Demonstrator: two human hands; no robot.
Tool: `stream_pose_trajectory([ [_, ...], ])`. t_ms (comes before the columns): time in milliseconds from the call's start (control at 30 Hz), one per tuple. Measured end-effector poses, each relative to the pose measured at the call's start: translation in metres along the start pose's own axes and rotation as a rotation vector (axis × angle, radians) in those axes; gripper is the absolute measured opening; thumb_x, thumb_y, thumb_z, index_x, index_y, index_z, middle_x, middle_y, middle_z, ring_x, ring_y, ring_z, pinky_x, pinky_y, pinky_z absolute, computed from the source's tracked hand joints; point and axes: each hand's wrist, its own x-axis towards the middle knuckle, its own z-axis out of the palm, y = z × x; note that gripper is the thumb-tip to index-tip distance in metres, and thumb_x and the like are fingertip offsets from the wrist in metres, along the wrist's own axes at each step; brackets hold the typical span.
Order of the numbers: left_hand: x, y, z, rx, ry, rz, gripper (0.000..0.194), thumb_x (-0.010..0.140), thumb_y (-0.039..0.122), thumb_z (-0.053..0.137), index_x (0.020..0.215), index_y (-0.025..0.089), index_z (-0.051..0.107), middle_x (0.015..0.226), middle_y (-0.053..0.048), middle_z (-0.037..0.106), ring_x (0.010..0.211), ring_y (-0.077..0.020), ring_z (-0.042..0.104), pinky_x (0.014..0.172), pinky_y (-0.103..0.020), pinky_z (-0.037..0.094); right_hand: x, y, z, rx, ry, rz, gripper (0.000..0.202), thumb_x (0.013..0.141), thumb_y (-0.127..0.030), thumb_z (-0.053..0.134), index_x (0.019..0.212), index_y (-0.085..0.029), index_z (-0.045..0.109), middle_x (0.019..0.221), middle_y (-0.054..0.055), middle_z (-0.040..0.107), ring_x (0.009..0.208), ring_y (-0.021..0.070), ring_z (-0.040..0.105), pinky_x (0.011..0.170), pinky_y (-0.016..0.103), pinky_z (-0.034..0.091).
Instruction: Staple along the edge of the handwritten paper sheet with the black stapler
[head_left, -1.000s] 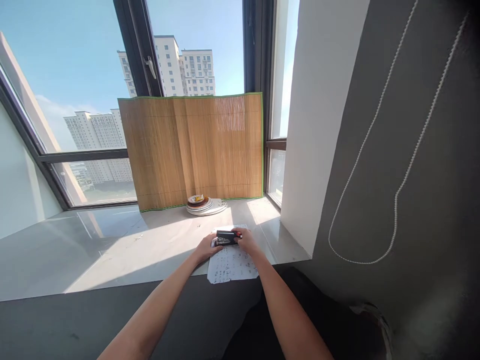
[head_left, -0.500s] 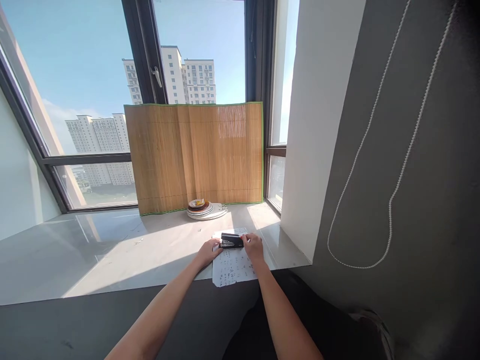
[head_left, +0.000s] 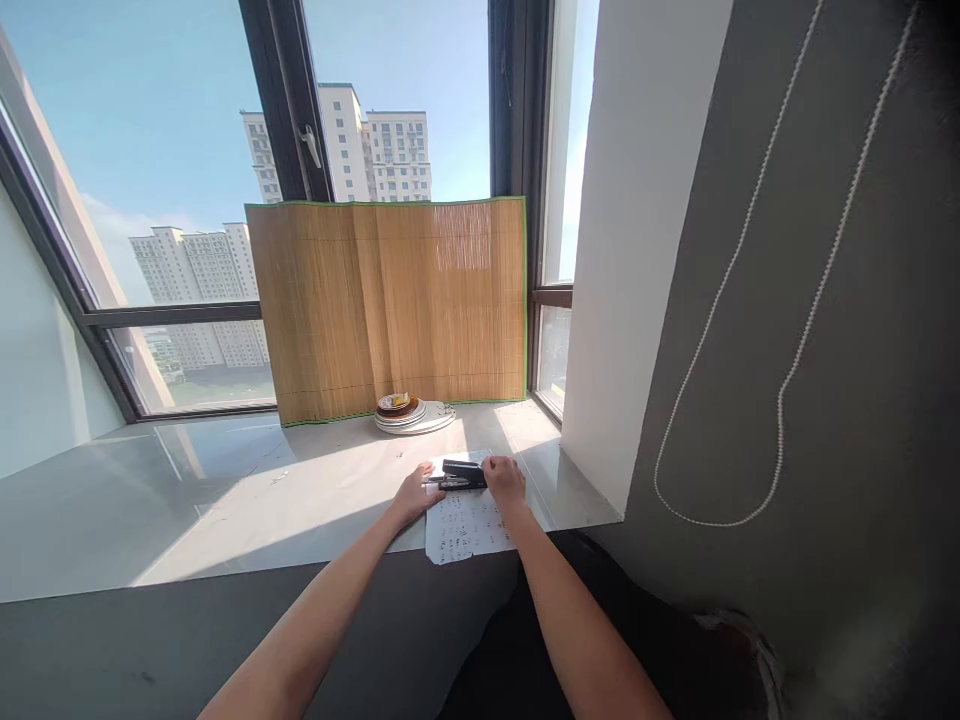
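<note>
A black stapler (head_left: 465, 472) lies over the upper part of a white paper sheet (head_left: 466, 530) covered in handwriting, on the pale window sill. Its top arm looks raised from its base, with a thin metal part between them at the left. My right hand (head_left: 505, 480) is closed round the stapler's right end. At the other end, my left hand (head_left: 412, 495) has its thumb and fingers apart around a thin metal piece and the base; its exact contact is too small to tell.
Stacked plates (head_left: 405, 415) stand on the sill (head_left: 322, 470) behind the paper. A bamboo mat (head_left: 390, 310) leans against the window. At the right are a wall corner (head_left: 630, 250) and a hanging bead chain (head_left: 780, 430).
The stapler's top arm and base are now farther apart at the left, and the metal part shows between them. My left hand's fingers have spread and shifted slightly left.
</note>
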Motion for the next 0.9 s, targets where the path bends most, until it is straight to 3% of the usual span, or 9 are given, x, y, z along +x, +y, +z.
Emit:
stream_pose_trajectory([
  [133,-0.001,-0.001,-0.001,-0.008,0.014,0.01,0.086,0.076,0.052,0.089,0.148,0.016,0.059,0.153,-0.023,0.064,0.147,-0.039,0.058,0.117,-0.048,0.051,0.02,-0.005,-0.005,-0.034,-0.039,-0.023,0.055,0.112,-0.042,0.045,0.068,-0.02,0.069,0.087,0.015,0.072,0.098,0.0272,0.069,0.076,0.031,0.045],
  [233,-0.001,-0.003,-0.002,-0.002,0.021,0.021,0.083,0.076,0.053,0.089,0.145,0.017,0.061,0.151,-0.022,0.066,0.145,-0.0404,0.06,0.116,-0.049,0.051,0.038,-0.011,-0.005,0.027,-0.023,-0.134,0.054,0.114,-0.048,0.044,0.077,-0.021,0.072,0.1,0.014,0.074,0.107,0.027,0.067,0.087,0.033,0.048],
  [333,0.0,-0.002,-0.001,0.039,0.029,0.02,0.075,0.078,0.049,0.087,0.142,0.018,0.063,0.147,-0.021,0.069,0.144,-0.0406,0.061,0.117,-0.05,0.05,0.046,-0.005,0.005,0.142,-0.168,-0.397,0.027,0.101,-0.05,0.07,0.1,-0.024,0.077,0.112,0.008,0.076,0.115,0.0248,0.066,0.096,0.032,0.048],
  [400,0.0,0.0,0.001,0.073,0.037,0.024,0.067,0.082,0.045,0.083,0.14,0.018,0.063,0.146,-0.02,0.069,0.142,-0.0394,0.062,0.117,-0.051,0.05,0.044,0.005,0.014,0.218,-0.257,-0.523,0.031,0.089,-0.044,0.084,0.111,-0.023,0.077,0.115,0.007,0.076,0.115,0.0248,0.066,0.095,0.031,0.049],
  [533,0.001,0.006,0.005,0.123,0.045,0.044,0.056,0.086,0.038,0.076,0.137,0.018,0.063,0.146,-0.02,0.069,0.14,-0.0382,0.064,0.117,-0.051,0.049,0.037,0.022,0.026,0.272,-0.276,-0.456,0.029,0.079,-0.027,0.087,0.106,-0.02,0.079,0.098,0.004,0.078,0.095,0.0231,0.07,0.083,0.029,0.049],
  [733,0.0,0.009,0.006,0.154,0.035,0.048,0.044,0.09,0.03,0.063,0.131,0.015,0.065,0.136,-0.021,0.071,0.131,-0.0372,0.067,0.115,-0.052,0.05,0.029,0.017,0.017,0.369,-0.202,-0.438,0.02,0.077,-0.018,0.083,0.096,-0.02,0.08,0.093,0.004,0.08,0.089,0.0227,0.072,0.078,0.029,0.052],
  [900,-0.003,0.012,0.011,0.024,0.248,0.105,0.057,0.087,0.024,0.061,0.143,0.014,0.06,0.156,-0.022,0.058,0.154,-0.0367,0.047,0.131,-0.053,0.033,0.018,0.012,0.011,0.371,-0.018,-0.455,0.023,0.083,-0.015,0.08,0.104,-0.023,0.078,0.1,0.006,0.081,0.095,0.0257,0.075,0.081,0.032,0.057],
])
